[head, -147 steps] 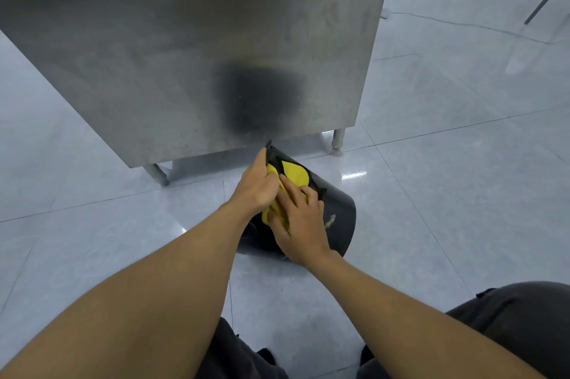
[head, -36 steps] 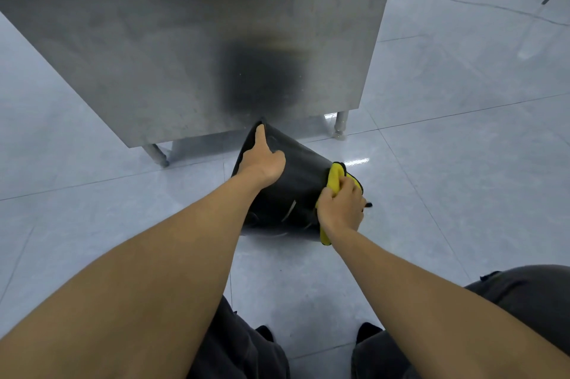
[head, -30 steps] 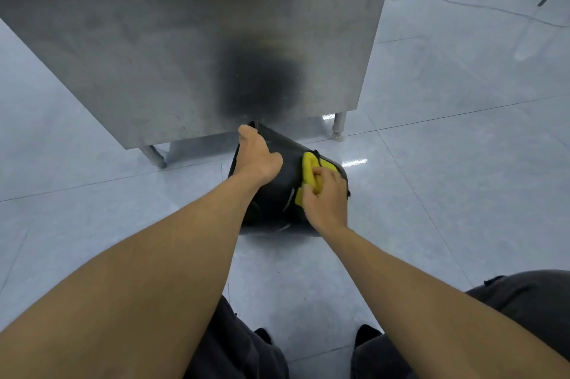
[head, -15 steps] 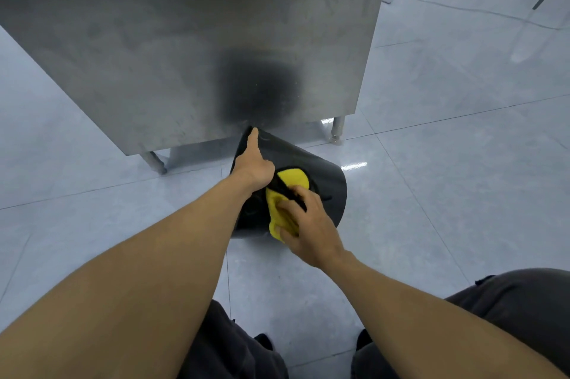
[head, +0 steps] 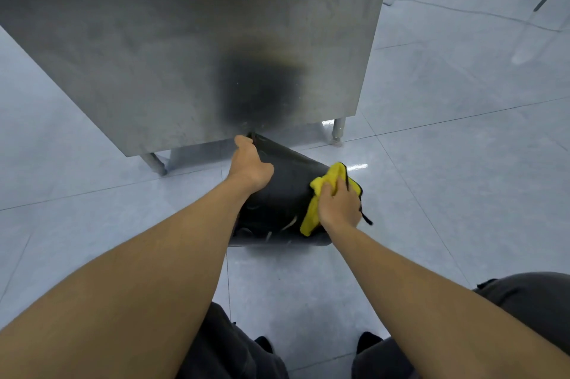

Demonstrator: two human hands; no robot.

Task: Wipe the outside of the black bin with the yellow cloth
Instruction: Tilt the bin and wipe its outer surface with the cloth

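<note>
Black bin [head: 283,190] lay tilted on the tiled floor [head: 462,193], its far end tucked under the lower edge of the steel cabinet [head: 185,39], just beside the cabinet's leg [head: 338,130].

Change from 0.5 s ago: right hand [head: 339,207] with the yellow cloth [head: 320,193] had moved from the bin's middle, close to the left hand, out to its right end. The cloth was bunched there and pressed against the bin's outer wall near the rim. Right grip was closed on the cloth.

Left hand [head: 251,164] kept the same place at the bin's upper far edge, grip clamped on the bin with fingers curled over the edge.

Pale scuff marks were visible on the bin's near side. No brand, label or writing could be read on any item.
</note>
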